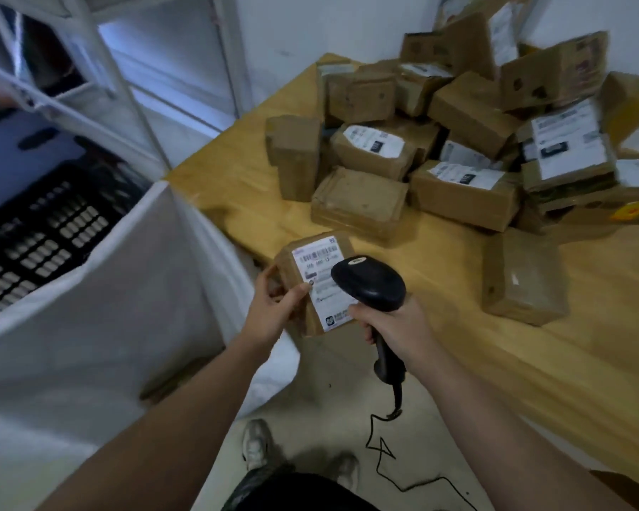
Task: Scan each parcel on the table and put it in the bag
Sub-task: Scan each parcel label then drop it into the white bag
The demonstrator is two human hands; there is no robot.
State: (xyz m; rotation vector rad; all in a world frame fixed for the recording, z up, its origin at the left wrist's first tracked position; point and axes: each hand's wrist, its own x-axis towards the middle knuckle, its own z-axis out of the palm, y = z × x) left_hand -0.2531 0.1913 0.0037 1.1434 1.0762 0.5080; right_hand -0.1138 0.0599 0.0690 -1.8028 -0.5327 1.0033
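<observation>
My left hand (273,307) grips a small brown parcel (303,263) by its left side, white label facing up, just off the table's near-left edge. My right hand (395,326) holds a black barcode scanner (369,285) by the handle, its head over the label's right part. A large white bag (100,307) stands open to the left, beside the parcel. Several more brown parcels (458,142) lie heaped on the wooden table (495,363) at the back right.
One parcel (522,280) lies apart near the table's right front. The scanner's black cable (380,455) trails down to the floor by my shoes. A black plastic crate (41,234) and a white metal rack (100,68) stand behind the bag.
</observation>
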